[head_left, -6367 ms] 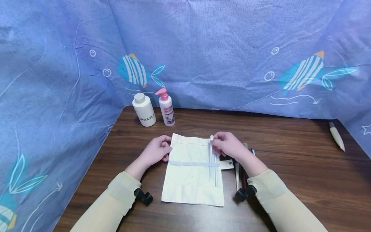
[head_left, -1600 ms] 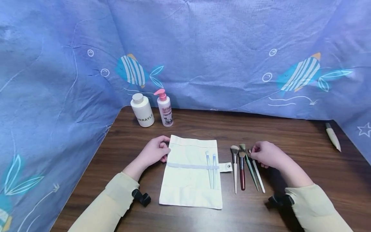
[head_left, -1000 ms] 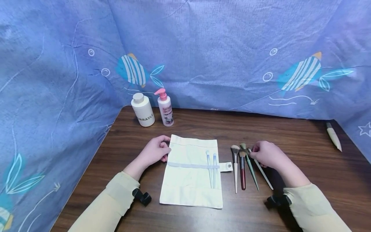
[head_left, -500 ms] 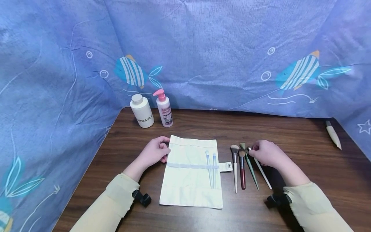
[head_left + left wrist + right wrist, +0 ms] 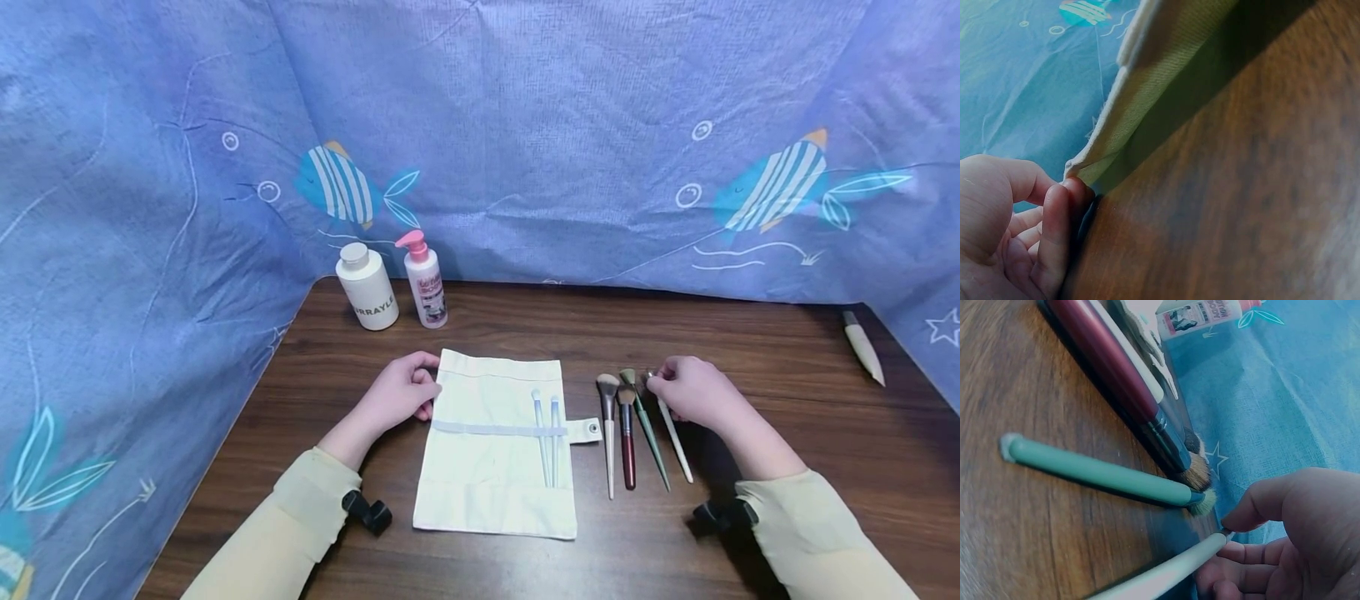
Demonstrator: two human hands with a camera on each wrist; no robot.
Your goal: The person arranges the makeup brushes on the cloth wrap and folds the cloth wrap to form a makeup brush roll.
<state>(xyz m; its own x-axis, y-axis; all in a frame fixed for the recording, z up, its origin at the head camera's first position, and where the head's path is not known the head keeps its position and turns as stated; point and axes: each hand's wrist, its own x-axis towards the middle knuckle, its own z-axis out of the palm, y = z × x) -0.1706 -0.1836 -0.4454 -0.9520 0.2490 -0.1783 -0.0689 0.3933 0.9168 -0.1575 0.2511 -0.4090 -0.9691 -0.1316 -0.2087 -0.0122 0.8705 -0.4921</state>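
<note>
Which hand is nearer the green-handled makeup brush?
Right. The right hand is just right of the green brush, pinching a white-handled brush; the left hand is across the cream fabric roll, pinching its left edge.

White brush (image 5: 1172, 569) cropped (wrist view), sleeves (image 5: 281, 517) cropped

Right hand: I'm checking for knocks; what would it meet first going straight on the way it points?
Likely the slim green makeup brush, at its bristle end, beside the thin white brush the right hand pinches; hand height is unclear.
</note>
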